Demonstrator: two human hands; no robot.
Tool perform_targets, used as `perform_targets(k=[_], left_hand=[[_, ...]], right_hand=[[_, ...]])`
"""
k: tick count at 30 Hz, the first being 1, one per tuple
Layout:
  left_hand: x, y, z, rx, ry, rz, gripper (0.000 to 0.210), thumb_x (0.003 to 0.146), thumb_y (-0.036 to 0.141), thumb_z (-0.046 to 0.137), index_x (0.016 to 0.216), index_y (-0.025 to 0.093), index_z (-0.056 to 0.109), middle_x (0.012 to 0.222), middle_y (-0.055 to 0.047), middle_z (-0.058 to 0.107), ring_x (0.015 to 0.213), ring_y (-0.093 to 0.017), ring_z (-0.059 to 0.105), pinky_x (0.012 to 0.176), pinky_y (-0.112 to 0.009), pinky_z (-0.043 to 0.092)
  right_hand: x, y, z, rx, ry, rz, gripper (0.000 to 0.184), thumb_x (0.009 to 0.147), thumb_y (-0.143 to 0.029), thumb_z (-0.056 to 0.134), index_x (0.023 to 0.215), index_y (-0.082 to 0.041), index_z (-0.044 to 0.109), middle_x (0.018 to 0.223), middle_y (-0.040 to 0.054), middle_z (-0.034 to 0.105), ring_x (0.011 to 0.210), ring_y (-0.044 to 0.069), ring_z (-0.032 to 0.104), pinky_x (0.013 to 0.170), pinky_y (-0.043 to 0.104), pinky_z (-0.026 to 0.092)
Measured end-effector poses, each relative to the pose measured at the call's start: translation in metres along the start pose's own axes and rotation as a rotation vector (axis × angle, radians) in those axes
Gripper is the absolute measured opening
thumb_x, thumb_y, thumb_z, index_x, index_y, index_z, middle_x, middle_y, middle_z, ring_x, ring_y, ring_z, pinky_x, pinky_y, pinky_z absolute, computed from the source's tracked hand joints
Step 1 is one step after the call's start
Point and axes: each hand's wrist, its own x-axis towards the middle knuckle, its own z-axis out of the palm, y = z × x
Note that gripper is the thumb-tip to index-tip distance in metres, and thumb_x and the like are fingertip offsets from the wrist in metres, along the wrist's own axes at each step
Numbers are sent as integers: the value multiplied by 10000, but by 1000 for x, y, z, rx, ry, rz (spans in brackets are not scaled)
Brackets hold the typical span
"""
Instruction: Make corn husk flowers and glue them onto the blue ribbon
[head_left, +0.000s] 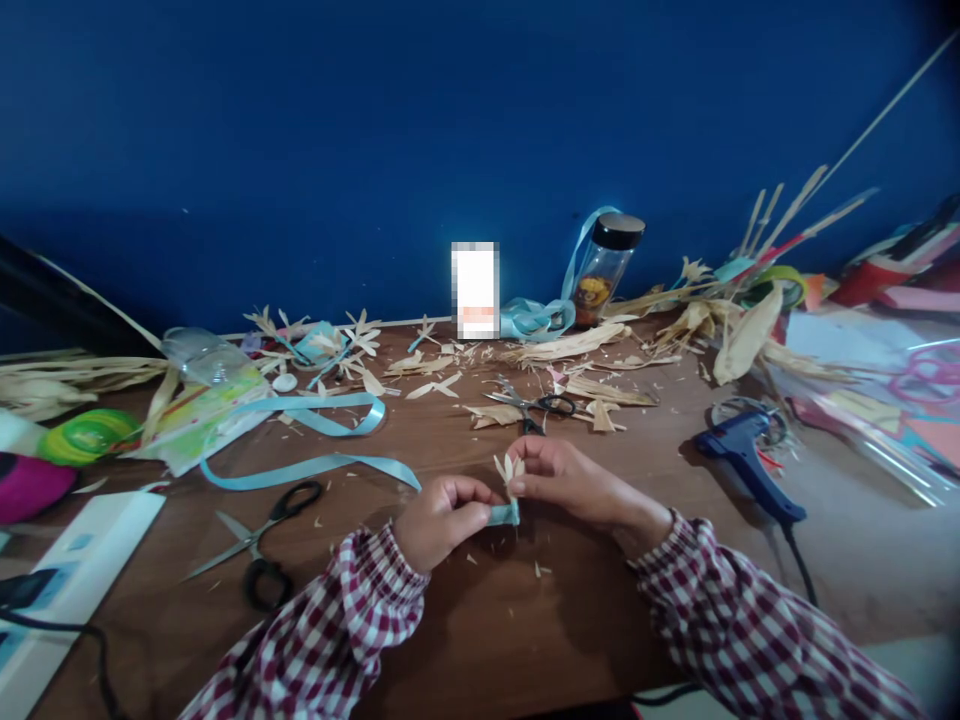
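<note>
Low in the middle of the head view, my left hand (450,520) pinches a light blue ribbon (311,472), whose long tail trails leftward over the table and loops back. Its short end reaches the stem of a small pale flower of dried husk (509,470). My right hand (570,485) holds that flower upright between thumb and fingers, petals pointing up. At the stem, ribbon and flower touch; whether the ribbon is wound round it I cannot tell. Black-handled scissors (259,540) lie opened left of my left hand. A smaller pair of scissors (525,402) lies beyond my hands.
A blue glue gun (750,465) with a cable lies at the right. Husk scraps (574,345) litter the back, near a dark-lidded jar (606,270) and finished-looking husk flowers (364,335). A white power strip (82,580) sits at the left, below a yellow-green tape roll (90,435).
</note>
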Motion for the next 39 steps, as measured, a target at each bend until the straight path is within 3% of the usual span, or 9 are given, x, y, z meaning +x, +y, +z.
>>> perform_targets(k=[4, 7, 19, 24, 32, 39], left_hand=[[-2, 1, -2, -61, -85, -76, 318, 584, 362, 619, 762, 117, 715, 471, 24, 516, 413, -58, 304, 421, -208, 215], [-2, -2, -4, -75, -67, -119, 302, 573, 359, 633, 747, 123, 710, 436, 40, 490, 373, -46, 278, 395, -199, 197], [-6, 1, -2, 73, -77, -87, 270, 606, 312, 560, 717, 153, 748, 431, 16, 529, 423, -80, 332, 425, -210, 232], [-6, -6, -1, 114, -15, -98, 272, 599, 284, 572, 755, 150, 749, 542, -17, 631, 482, -109, 438, 474, -220, 303], [-8, -5, 6, 264, 84, -140, 268, 588, 286, 574, 748, 148, 740, 509, 1, 592, 495, -119, 437, 487, -226, 320], [-13, 3, 15, 375, 174, -67, 201, 625, 247, 547, 685, 145, 710, 507, 10, 558, 477, -103, 413, 470, -217, 305]], right_hand=[[-1, -2, 1, -20, -8, 29, 294, 683, -286, 726, 847, -153, 521, 731, -29, 583, 650, 87, 530, 623, 215, 386], [-1, -3, 2, -20, -20, 56, 281, 690, -257, 714, 855, -156, 509, 723, -34, 577, 638, 81, 521, 612, 209, 380], [-1, -1, 2, -175, -41, 31, 234, 724, -233, 667, 868, -163, 496, 676, -48, 551, 578, 73, 477, 544, 192, 346], [-1, 1, 2, -235, -41, 14, 224, 742, -236, 644, 896, -176, 493, 678, -45, 557, 572, 79, 479, 531, 195, 343], [-2, 3, 1, -391, -3, -24, 208, 752, -205, 620, 922, -186, 503, 652, -49, 547, 544, 84, 476, 507, 194, 356], [-1, 4, 3, -490, 45, -86, 183, 766, -181, 596, 926, -179, 509, 743, -8, 605, 626, 110, 545, 564, 217, 413]])
